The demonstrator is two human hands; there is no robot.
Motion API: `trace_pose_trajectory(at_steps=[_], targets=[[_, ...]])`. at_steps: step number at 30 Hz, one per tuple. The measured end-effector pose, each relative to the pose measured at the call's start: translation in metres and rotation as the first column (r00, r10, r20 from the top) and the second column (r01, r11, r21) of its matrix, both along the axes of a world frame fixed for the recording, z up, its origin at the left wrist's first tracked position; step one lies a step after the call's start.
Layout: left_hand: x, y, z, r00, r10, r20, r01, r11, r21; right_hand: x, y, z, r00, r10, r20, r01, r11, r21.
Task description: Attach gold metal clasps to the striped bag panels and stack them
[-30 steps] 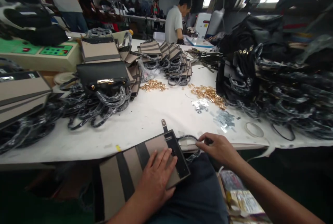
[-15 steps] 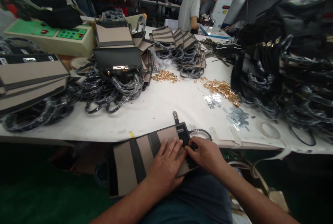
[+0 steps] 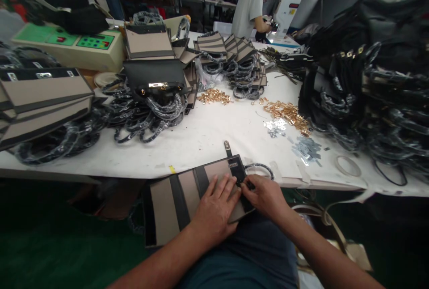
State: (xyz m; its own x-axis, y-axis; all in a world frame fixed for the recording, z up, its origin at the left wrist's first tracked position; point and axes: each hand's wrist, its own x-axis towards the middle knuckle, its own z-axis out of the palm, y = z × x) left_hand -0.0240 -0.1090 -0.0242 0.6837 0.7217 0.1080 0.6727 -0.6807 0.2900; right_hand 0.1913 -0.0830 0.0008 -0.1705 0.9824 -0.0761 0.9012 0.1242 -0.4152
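"What's changed?"
"The right hand (image 3: 266, 196) has moved off the wrapped handle (image 3: 268, 170) to the striped bag's (image 3: 163, 204) dark end strip (image 3: 238, 172), so 2 hands now meet there."
"And the fingers?"
"On the left hand (image 3: 212, 213), they're spread flat on the bag. The right fingertips pinch together; I can't tell on what."
"Where's the bag?"
"Over the lap, at the white table's (image 3: 201, 148) edge."

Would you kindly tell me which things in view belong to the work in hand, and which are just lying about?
In hand:
- striped bag, under the left hand, with the right hand at its dark end
- metal-tipped strap beside it

Lying about:
- gold-coloured pieces
- grey flat pieces
- yellow scrap
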Motion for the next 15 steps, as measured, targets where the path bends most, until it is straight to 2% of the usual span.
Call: trace_pose_trajectory(at_steps=[5,11,15], targets=[[0.0,-0.002,0.004,1.0,-0.017,-0.014,0.017,1.0,0.015,-0.002,0.005,0.007,0.999,-0.037,-0.007,0.037,0.997,-0.071],[0.001,-0.002,-0.002,1.0,0.005,-0.005,-0.005,0.999,0.054,-0.012,0.01,0.008,0.988,-0.075,0.137,0.074,0.997,0.014],[0.0,0.002,-0.007,1.0,0.005,-0.006,-0.005,0.994,0.109,-0.018,0.013,0.008,0.982,-0.064,0.179,0.063,0.998,0.007]])
